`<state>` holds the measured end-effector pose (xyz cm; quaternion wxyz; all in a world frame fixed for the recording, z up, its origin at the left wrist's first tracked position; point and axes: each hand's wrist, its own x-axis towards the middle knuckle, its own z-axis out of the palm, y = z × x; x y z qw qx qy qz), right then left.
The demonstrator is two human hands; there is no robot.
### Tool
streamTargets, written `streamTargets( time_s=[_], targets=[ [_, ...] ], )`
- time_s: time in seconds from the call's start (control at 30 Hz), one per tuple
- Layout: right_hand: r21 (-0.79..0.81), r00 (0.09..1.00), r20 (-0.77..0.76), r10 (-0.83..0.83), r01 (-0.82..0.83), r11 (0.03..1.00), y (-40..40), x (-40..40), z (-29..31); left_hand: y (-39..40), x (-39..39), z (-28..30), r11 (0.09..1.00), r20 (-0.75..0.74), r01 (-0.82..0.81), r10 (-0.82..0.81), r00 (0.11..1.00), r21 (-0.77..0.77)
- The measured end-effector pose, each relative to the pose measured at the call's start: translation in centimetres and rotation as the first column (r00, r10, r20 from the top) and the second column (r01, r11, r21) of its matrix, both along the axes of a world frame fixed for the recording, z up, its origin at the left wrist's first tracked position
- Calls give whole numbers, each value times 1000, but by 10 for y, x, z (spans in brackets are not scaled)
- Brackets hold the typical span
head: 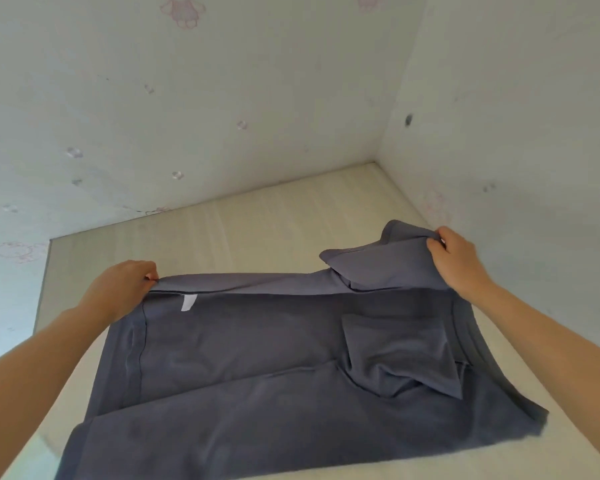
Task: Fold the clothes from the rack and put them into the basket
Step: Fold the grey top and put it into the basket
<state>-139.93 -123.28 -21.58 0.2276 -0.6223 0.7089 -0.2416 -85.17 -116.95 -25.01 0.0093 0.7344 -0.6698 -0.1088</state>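
Grey-blue garment (274, 382) lies spread flat on the pale surface (264, 230) set in the corner of two patterned walls; can't tell if that surface is a bed or a tabletop. Near hem runs off the bottom of the view.

Both arms reach forward, bare forearms coming in from the lower left and lower right corners.

Left hand (118, 289): fingers curled, pinching the far left edge of the garment at its top fold, knuckles up, wrist roughly straight. A white label (188, 302) sits just beside it on the cloth.

Right hand (459, 258): fingers and thumb curled round the far right corner of the garment, lifting it clear of the surface, so the cloth there is raised and bunched with a flap folded over. This hand sits higher and farther out than the left.

Fabric between the two hands forms a folded far edge. A loose creased flap lies on the right half of the garment.
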Motion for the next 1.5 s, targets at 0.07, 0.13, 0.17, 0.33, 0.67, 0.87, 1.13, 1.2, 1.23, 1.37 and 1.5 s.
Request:
streamTargets(
  time_s=[0.07,0.13,0.17,0.33,0.67,0.87,1.13,1.2,1.23,1.37,1.5],
  targets=[
    [106,998,-58,24,-18,994,39,-13,-11,31,-6,0,998,44,12,-14,999,62],
    [295,978,-183,101,-43,955,71,-25,-31,57,-9,-7,991,82,18,-29,996,131],
    [396,960,-241,141,-36,918,89,-32,-41,71,-13,-12,985,119,29,-49,992,170],
    [463,914,-378,149,47,885,122,-45,-65,111,-25,-38,966,147,101,-139,979,240],
    [351,903,-392,-177,325,878,124,-47,-63,129,-28,-29,974,-9,136,-137,991,180],
    [282,725,-683,86,153,947,142,-21,-61,144,-37,-41,872,92,196,-264,960,449],
    [775,973,-165,161,28,631,148,41,-56,156,-66,-45,886,42,236,-275,960,399],
    [808,982,-141,123,42,587,150,42,-60,160,-69,-46,889,66,223,-271,960,400],
    [798,980,-142,136,32,601,148,42,-62,163,-70,-45,891,80,219,-271,959,397],
    [686,928,-255,272,-25,727,129,43,-71,180,-75,-45,891,107,217,-281,954,399],
    [621,891,-286,352,-107,776,101,46,-81,198,-91,-45,880,62,275,-322,945,388]
  ],
)
